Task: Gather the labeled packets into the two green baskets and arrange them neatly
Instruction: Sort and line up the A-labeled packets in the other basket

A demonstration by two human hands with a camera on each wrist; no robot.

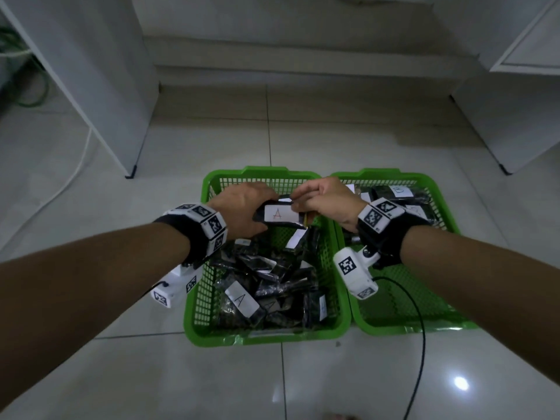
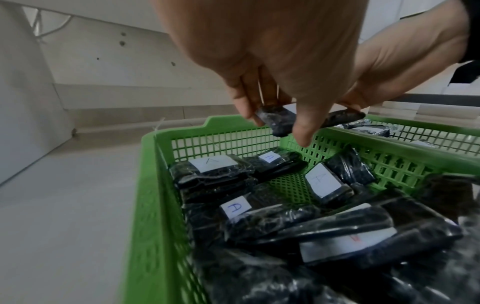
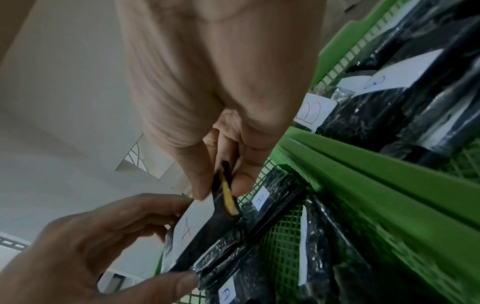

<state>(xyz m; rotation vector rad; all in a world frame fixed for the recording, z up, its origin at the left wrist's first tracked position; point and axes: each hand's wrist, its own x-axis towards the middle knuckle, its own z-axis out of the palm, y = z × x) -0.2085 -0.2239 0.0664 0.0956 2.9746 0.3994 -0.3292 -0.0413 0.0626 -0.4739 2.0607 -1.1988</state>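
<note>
Being held above the far half of the left basket (image 1: 194,301) is a black packet labelled A (image 1: 277,215), gripped at both ends. The left hand (image 1: 242,207) is curling its fingers and thumb round the packet's left end, and the right hand (image 1: 328,201) is pinching the right end, where a thin yellow strip (image 3: 230,197) is showing at the packet's edge between thumb and fingers. What that strip is cannot be told.

Below it, other A packets (image 2: 323,183) are lying loosely in the left basket, some overlapping and tilted, with a bare patch of mesh floor (image 2: 288,185) being left open near the far wall. The right basket (image 1: 436,189), touching the left one, is carrying packets marked B (image 1: 400,190) at its far end.

For a neat result, the packet is probably best being lowered flat with its label up into that bare patch, edges being squared to the neighbouring packets. One end should be released only once the packet is resting, so it is not tipping onto the pile.
</note>
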